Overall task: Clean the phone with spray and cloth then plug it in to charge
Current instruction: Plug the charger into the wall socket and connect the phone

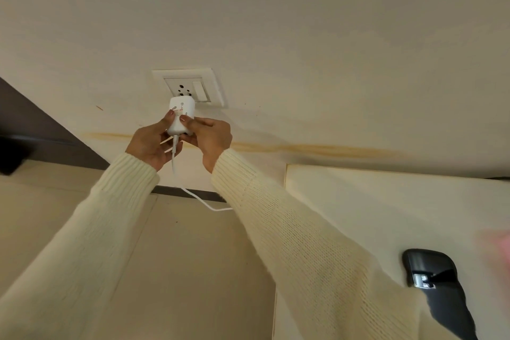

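Charger (180, 116) held between both hands (179, 138), just below wall socket (190, 87).

so the charger (180, 116) and socket plate (190, 74) are smooth white plastic with a slight sheen, cable (193, 195) smooth too. sleeves (303, 243) are ribbed knit, wall (303, 36) is matt paint, dark thing (433, 265) bottom right maybe glossy

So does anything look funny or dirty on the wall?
Yes. A long yellow-brown streak runs across the wall just below the socket, like an old stain. Nothing looks broken.
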